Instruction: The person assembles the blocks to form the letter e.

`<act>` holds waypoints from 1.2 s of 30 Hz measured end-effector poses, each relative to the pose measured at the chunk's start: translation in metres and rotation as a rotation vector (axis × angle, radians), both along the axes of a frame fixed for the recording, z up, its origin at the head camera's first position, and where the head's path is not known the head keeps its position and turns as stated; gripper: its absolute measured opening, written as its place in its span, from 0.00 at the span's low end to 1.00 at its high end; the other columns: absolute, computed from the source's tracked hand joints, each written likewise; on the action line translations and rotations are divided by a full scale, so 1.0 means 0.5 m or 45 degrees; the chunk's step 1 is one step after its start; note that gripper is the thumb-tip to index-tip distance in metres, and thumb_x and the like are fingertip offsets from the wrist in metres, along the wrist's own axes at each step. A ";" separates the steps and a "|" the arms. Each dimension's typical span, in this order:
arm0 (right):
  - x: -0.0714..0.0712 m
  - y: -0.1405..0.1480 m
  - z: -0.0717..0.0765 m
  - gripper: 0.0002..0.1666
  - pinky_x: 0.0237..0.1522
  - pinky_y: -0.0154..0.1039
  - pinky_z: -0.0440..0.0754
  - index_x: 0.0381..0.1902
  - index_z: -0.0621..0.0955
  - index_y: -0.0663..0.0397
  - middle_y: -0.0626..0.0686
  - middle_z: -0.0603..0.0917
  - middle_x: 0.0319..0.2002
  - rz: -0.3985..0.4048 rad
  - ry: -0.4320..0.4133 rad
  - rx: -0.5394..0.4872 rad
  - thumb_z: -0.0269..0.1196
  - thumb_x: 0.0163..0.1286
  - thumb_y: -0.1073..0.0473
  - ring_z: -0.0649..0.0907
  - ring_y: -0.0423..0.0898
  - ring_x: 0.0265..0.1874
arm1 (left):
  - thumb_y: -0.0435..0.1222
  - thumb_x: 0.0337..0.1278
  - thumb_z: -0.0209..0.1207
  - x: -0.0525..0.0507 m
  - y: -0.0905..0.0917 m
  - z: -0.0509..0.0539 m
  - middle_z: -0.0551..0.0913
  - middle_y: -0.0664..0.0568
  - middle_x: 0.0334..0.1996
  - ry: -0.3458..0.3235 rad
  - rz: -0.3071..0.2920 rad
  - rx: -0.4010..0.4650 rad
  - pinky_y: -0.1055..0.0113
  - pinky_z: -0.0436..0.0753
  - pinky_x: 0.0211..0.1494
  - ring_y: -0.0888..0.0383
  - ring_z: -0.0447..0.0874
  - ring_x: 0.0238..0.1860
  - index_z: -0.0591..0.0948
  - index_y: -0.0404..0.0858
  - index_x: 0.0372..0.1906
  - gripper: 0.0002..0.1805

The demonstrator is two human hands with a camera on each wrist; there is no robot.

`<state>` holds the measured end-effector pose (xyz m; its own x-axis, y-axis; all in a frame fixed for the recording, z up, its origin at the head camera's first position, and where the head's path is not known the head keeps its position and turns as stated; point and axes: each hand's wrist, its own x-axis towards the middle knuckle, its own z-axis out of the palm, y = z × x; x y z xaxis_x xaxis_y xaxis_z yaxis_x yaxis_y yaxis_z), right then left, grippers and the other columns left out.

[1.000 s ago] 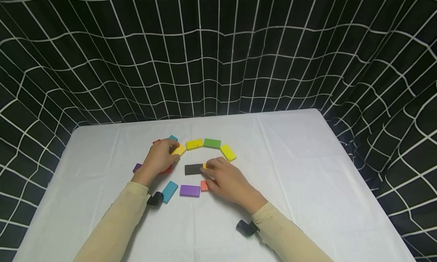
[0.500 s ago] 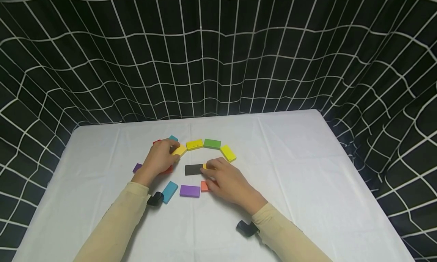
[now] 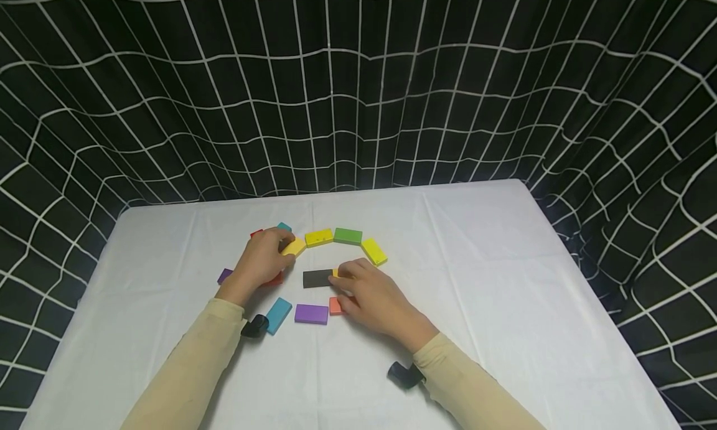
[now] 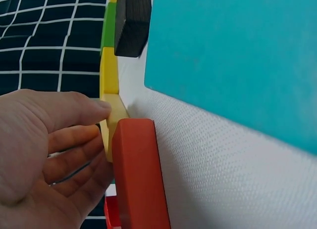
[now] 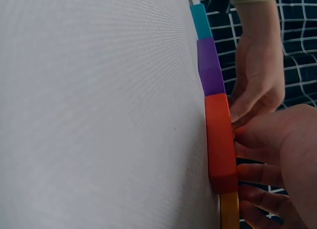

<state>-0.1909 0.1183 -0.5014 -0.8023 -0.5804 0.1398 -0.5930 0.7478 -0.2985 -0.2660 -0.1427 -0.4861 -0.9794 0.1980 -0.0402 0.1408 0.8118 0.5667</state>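
Left of the frame's lower centre, the left hand [image 3: 261,259]'s fingers pinch the pale block [image 3: 294,247]. Below centre, the right hand [image 3: 378,296] partly covers the amber block [image 3: 335,272]; whether its fingers pinch it, I cannot tell.

Even light brightens the white cloth [image 3: 504,293]; shadows are soft; one blue block [image 4: 233,56] seems blurred.

White-clothed table [image 3: 504,280] | flat coloured blocks [image 3: 311,314] | black block [image 3: 317,279] among them
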 end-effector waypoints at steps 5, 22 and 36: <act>0.003 0.000 -0.004 0.24 0.61 0.41 0.82 0.68 0.87 0.50 0.51 0.83 0.59 0.000 0.005 -0.002 0.68 0.76 0.55 0.76 0.48 0.61 | 0.32 0.64 0.71 0.002 -0.001 -0.003 0.86 0.38 0.58 -0.011 -0.001 -0.009 0.48 0.82 0.67 0.44 0.84 0.53 0.85 0.30 0.64 0.24; 0.002 0.000 -0.002 0.24 0.63 0.43 0.81 0.68 0.86 0.51 0.52 0.83 0.61 0.011 0.006 -0.018 0.68 0.77 0.54 0.77 0.48 0.63 | 0.37 0.70 0.68 0.020 -0.057 0.053 0.87 0.39 0.51 0.036 0.033 0.008 0.48 0.85 0.58 0.44 0.84 0.51 0.85 0.31 0.63 0.22; 0.001 0.001 -0.005 0.24 0.63 0.43 0.81 0.68 0.87 0.50 0.51 0.83 0.60 0.023 0.007 -0.029 0.68 0.77 0.54 0.77 0.48 0.62 | 0.32 0.61 0.76 0.046 -0.132 0.015 0.89 0.47 0.51 -0.214 -0.237 -0.069 0.45 0.82 0.65 0.46 0.84 0.54 0.89 0.35 0.58 0.20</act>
